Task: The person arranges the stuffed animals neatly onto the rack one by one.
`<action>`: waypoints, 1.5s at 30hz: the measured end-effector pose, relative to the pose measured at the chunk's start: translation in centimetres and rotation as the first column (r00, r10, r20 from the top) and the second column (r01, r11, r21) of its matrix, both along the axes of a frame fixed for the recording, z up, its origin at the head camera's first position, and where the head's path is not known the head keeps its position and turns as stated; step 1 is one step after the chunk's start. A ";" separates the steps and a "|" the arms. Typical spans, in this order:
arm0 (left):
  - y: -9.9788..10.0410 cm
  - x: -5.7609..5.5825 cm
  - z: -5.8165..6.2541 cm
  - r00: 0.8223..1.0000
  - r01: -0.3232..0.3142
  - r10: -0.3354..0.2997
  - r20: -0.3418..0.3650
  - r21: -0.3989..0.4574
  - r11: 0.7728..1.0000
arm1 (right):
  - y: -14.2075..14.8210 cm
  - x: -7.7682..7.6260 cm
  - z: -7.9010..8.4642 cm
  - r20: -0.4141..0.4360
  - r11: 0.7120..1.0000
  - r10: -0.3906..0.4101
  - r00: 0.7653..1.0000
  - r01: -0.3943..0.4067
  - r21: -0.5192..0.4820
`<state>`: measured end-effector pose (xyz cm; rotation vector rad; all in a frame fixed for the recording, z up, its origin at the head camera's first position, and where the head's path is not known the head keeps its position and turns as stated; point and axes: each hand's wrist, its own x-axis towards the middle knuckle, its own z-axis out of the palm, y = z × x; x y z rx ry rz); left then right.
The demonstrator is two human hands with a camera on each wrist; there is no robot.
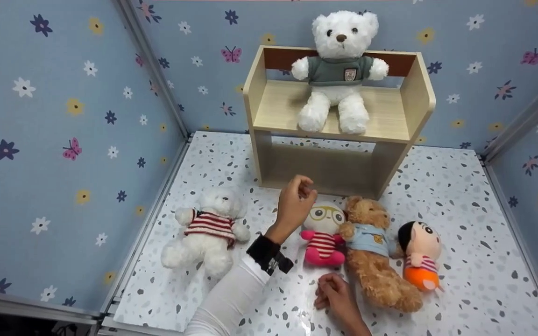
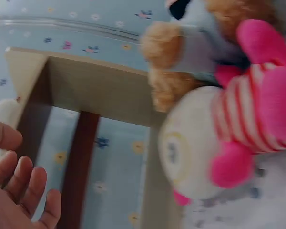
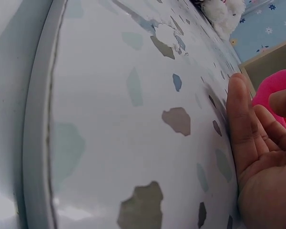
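My left hand [image 1: 296,205] hovers in front of the shelf, beside the head of a plush doll [image 1: 323,235] with yellow glasses and a pink-and-white striped body. Its fingers bend loosely and nothing lies in them, as the left wrist view also shows. Low in the head view, my right hand [image 1: 336,298] rests on the table just below the doll's pink feet, relaxed and holding nothing. A brown teddy bear [image 1: 371,252] in a light blue shirt lies against the doll's right side. Right of the bear lies a black-haired doll [image 1: 422,256] with orange bottoms.
A wooden two-tier shelf [image 1: 414,93] stands at the back against flowered walls. On its upper board sits a white teddy bear [image 1: 339,70] in a green shirt. Another white bear [image 1: 210,233] in a striped sweater lies on the speckled table [image 1: 484,261] at left.
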<state>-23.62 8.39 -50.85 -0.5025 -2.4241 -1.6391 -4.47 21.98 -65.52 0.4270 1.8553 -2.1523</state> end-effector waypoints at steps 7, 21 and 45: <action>-1.2 2.4 -5.9 0.991 -0.023 0.027 0.133 -0.038 0.999 | -0.3 -0.4 0.4 0.001 0.999 -0.027 1.000 0.027 0.030; -1.4 7.3 -10.8 0.919 -0.063 0.078 0.385 -0.052 0.997 | -0.9 -1.1 0.8 0.079 0.971 -0.236 0.969 0.233 0.046; -1.9 8.8 -12.3 0.776 0.176 -0.192 0.601 0.086 0.981 | -0.5 -3.2 1.0 0.083 0.968 -0.247 0.966 0.250 -0.032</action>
